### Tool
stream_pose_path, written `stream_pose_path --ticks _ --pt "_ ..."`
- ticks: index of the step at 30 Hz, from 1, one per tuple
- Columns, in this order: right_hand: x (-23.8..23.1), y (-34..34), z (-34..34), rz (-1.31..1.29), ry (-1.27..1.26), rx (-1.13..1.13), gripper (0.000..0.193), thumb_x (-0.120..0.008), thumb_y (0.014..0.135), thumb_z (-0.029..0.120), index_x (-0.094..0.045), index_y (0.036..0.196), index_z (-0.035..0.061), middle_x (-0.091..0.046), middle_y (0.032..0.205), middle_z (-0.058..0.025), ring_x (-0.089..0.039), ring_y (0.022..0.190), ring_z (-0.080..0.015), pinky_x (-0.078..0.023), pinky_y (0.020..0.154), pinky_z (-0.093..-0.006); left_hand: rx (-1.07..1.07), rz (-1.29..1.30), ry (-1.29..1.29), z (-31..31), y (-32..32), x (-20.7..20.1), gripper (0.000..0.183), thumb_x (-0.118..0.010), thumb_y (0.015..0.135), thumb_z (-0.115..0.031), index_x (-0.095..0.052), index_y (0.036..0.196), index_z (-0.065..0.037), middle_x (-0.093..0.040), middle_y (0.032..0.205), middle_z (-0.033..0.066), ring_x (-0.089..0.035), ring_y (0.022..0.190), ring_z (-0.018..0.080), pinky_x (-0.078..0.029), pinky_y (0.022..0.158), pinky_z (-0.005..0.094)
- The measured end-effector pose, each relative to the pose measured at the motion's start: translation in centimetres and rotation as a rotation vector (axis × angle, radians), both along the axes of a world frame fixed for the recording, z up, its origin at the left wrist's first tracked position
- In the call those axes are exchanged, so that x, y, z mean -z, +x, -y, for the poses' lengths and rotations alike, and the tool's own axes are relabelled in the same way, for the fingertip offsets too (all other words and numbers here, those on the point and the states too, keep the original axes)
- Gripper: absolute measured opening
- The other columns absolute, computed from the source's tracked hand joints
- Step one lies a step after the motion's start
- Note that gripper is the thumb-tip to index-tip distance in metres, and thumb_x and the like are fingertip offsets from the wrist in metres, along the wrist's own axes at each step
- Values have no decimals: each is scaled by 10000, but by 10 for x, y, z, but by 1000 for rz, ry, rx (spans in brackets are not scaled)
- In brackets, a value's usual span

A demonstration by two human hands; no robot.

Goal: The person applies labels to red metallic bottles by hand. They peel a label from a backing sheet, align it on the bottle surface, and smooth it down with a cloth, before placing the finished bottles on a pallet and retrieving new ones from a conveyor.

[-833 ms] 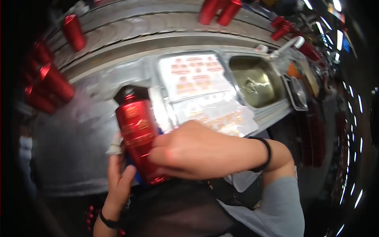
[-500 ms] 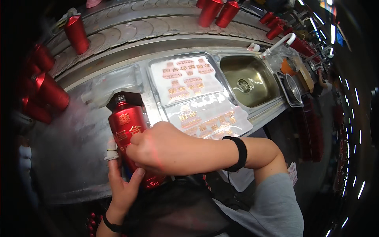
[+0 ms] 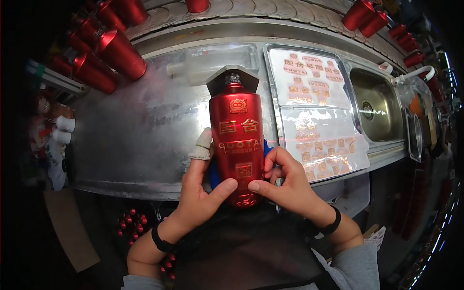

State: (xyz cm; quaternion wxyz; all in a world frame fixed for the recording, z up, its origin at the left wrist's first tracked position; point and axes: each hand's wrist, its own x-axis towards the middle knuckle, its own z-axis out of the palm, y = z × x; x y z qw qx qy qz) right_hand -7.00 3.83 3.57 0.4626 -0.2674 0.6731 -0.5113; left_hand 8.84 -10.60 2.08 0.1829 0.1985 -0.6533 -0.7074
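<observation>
Gold-marked sheets [image 3: 316, 118] between red bottle [image 3: 238, 157] and steel sink [image 3: 374, 121]

Tapered glossy red bottle [image 3: 237, 157]: gold emblem, gold lettering. Flat white label sheet [image 3: 309, 79]: red-and-gold print, rows. Curved faucet pipe [image 3: 419, 73]: white.
</observation>
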Motion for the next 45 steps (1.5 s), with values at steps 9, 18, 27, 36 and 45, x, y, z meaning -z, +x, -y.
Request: stream_pose_path --ticks 9,18,27,36,45 --pt "-2 -2 1 43 21 -32 438 -868 729 237 -487 892 93 -475 815 43 -366 666 -23 -327 560 -187 45 40 -93 3 4 1 932 -713 864 -180 -94 1516 67 -292 1529 230 -307 1421 294 -242 1154 383" --pt "-5 -3 2 73 3 -63 414 -841 763 228 -477 901 88 -470 830 34 -388 709 -44 -357 612 -210 98 8 23 10 6 5 956 -692 883 -215 -37 1522 63 -244 1550 231 -286 1430 296 -230 1156 384" --pt "-8 2 6 44 35 -37 432 -842 761 215 -450 889 87 -478 830 12 -408 730 -63 -389 652 -224 85 18 -125 7 6 9 1007 -738 849 -236 -50 1519 66 -297 1519 249 -347 1398 301 -283 1132 382" --pt "-5 4 5 43 28 -23 431 -841 766 211 -446 893 93 -479 832 19 -417 740 -54 -397 652 -217 67 -5 -129 5 5 11 985 -731 853 -237 -71 1518 68 -348 1489 254 -386 1375 309 -302 1119 377" --pt "-3 3 4 67 16 -24 428 -835 774 209 -440 896 99 -465 832 30 -396 736 -50 -380 657 -214 60 13 -169 5 5 13 985 -732 841 -237 -84 1517 68 -384 1463 258 -411 1357 313 -313 1110 376"
